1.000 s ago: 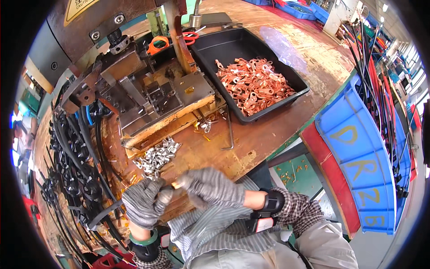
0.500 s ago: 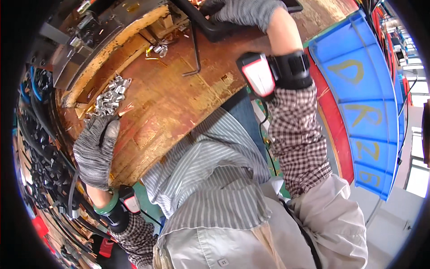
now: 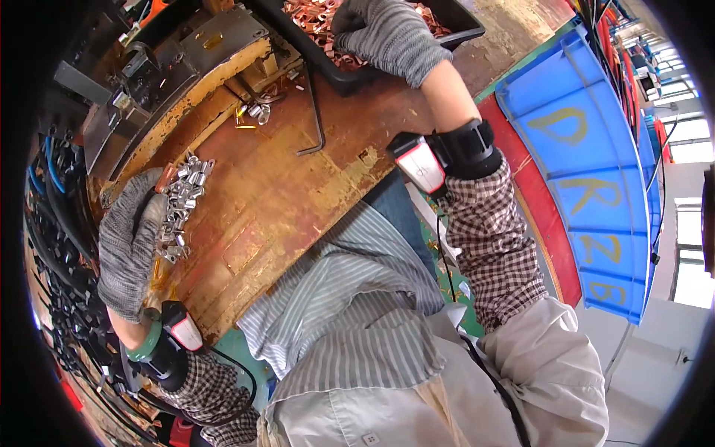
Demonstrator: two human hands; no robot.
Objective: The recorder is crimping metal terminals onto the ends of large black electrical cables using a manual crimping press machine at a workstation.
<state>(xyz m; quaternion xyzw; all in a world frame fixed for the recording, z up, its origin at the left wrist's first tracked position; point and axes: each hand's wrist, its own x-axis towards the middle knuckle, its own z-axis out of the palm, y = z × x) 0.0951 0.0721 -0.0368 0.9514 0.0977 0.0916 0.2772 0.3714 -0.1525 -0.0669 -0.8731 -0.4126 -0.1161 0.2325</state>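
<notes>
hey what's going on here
A person in grey knit gloves works at a worn wooden bench. The right hand is over the black tray, fingers curled down among the copper-coloured lugs; whether it grips one is hidden. The left hand rests beside a loose pile of small silver metal pieces, with something copper-coloured at its fingertips. Ahead is a metal fixture, and a bent metal rod lies near the tray.
</notes>
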